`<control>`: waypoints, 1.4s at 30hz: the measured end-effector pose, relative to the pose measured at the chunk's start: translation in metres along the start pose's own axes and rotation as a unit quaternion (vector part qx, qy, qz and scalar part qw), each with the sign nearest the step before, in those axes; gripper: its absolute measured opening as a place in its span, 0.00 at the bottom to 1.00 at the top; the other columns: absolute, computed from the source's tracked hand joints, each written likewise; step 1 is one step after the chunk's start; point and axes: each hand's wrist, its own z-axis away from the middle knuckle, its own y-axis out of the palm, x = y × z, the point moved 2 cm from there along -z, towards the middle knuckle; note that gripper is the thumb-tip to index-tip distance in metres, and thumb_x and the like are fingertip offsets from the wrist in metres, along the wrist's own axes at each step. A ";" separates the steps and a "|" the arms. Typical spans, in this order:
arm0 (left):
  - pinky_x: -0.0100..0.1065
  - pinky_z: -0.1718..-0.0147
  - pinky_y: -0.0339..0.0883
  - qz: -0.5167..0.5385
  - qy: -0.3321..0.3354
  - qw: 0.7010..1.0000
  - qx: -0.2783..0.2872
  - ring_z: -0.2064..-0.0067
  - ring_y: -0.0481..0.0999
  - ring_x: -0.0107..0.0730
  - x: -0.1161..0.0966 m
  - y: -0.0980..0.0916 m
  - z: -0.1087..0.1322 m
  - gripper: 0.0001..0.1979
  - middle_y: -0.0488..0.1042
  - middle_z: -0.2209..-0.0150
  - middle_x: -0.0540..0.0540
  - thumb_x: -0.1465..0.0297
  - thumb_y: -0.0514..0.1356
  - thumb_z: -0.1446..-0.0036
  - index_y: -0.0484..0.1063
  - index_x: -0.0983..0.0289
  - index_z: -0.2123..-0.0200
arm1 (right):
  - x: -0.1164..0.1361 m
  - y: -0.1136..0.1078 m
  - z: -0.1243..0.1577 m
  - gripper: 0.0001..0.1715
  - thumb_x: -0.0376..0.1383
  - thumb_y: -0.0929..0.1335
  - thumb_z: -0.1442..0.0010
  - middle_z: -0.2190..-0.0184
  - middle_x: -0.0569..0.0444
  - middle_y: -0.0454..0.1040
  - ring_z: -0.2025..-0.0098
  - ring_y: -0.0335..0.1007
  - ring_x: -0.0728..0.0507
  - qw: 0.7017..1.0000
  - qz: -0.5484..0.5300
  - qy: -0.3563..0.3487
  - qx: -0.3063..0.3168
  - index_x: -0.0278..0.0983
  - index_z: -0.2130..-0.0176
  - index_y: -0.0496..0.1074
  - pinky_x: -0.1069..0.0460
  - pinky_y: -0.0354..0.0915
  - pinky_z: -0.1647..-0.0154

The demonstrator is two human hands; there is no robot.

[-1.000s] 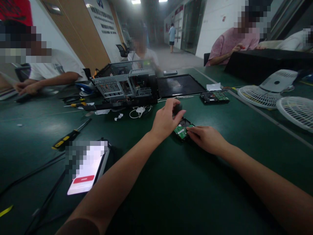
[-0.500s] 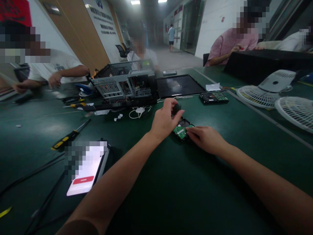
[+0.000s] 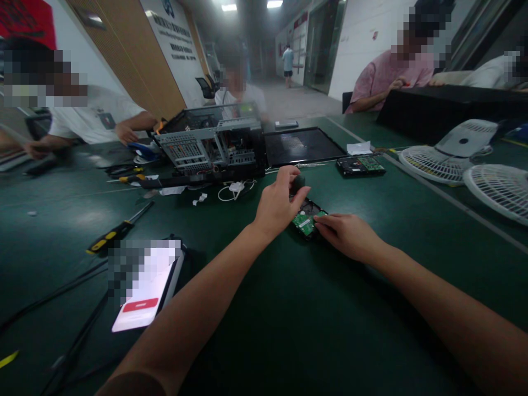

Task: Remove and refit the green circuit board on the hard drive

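Observation:
My left hand is closed, its curled fingers and thumb around a small dark rounded piece above the far end of a hard drive. What that piece is I cannot make out. The hard drive lies on the green table, its green circuit board facing up. From the right, my right hand pinches the drive's near right edge by the board, thumb and fingers together. The left hand hides part of the drive's far end.
Beyond my hands stand an open computer case and a black panel. Another hard drive lies right of it. A screwdriver and a lit phone lie left; white fans stand right. Co-workers sit around the table.
My two hands and the hard drive hold nearly the same place. At the far left, a co-worker's hand has moved right, towards the blue item beside the computer case.

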 end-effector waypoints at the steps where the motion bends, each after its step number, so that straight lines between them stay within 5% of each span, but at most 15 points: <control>1: 0.40 0.55 0.78 -0.005 0.003 1.000 0.000 0.56 0.82 0.36 0.000 0.000 0.000 0.18 0.79 0.53 0.54 0.70 0.63 0.35 0.60 0.58 0.47 | 0.000 0.000 0.000 0.24 0.43 0.60 0.27 0.55 0.44 0.82 0.62 0.78 0.40 1.000 -0.001 -0.001 0.000 0.37 0.44 0.77 0.47 0.69 0.62; 10: 0.41 0.52 0.76 -0.032 0.015 0.999 0.001 0.54 0.81 0.37 0.000 -0.001 -0.001 0.14 0.78 0.52 0.55 0.70 0.62 0.34 0.64 0.58 0.47 | 0.001 0.000 0.000 0.24 0.43 0.61 0.28 0.56 0.44 0.82 0.63 0.78 0.41 1.000 0.006 0.010 0.005 0.37 0.45 0.78 0.48 0.68 0.63; 16: 0.42 0.51 0.77 0.000 0.006 1.000 0.002 0.52 0.82 0.38 0.003 0.001 0.000 0.21 0.78 0.49 0.57 0.70 0.61 0.34 0.59 0.58 0.42 | 0.000 0.000 0.000 0.24 0.43 0.60 0.27 0.55 0.44 0.82 0.62 0.79 0.40 1.000 0.006 0.005 0.002 0.37 0.44 0.77 0.47 0.69 0.62; 42: 0.42 0.52 0.73 -0.124 0.031 0.992 -0.018 0.52 0.72 0.41 -0.011 -0.014 -0.005 0.13 0.68 0.52 0.57 0.75 0.60 0.35 0.70 0.59 0.49 | 0.001 0.000 0.001 0.24 0.43 0.60 0.27 0.52 0.44 0.82 0.60 0.79 0.40 1.000 0.001 0.003 0.006 0.36 0.44 0.77 0.47 0.70 0.60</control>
